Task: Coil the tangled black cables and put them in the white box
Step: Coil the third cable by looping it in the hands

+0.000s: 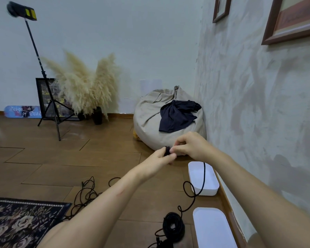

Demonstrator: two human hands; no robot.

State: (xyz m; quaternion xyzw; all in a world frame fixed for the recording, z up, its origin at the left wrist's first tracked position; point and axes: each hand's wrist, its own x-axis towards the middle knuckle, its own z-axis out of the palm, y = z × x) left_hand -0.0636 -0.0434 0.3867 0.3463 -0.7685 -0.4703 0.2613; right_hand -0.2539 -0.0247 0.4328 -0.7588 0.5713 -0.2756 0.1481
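Note:
Both my hands are raised in front of me with a small bundle of black cable (pixel 167 151) between them. My left hand (pixel 160 161) grips the bundle from the left, and my right hand (pixel 188 145) pinches it from the right. A loose length of the same cable (pixel 203 178) hangs down from my hands across the open white box (pixel 211 189) by the wall. A finished black coil (pixel 173 227) lies on the floor near the box's white lid (pixel 213 230). More tangled black cable (pixel 87 191) lies spread on the floor to the left.
A beige beanbag (pixel 150 120) with a dark cloth on it sits in the corner beyond my hands. A patterned rug (pixel 21 222) covers the floor at lower left. A light stand (pixel 50 104) and a vase of pampas grass (pixel 86 86) stand by the far wall.

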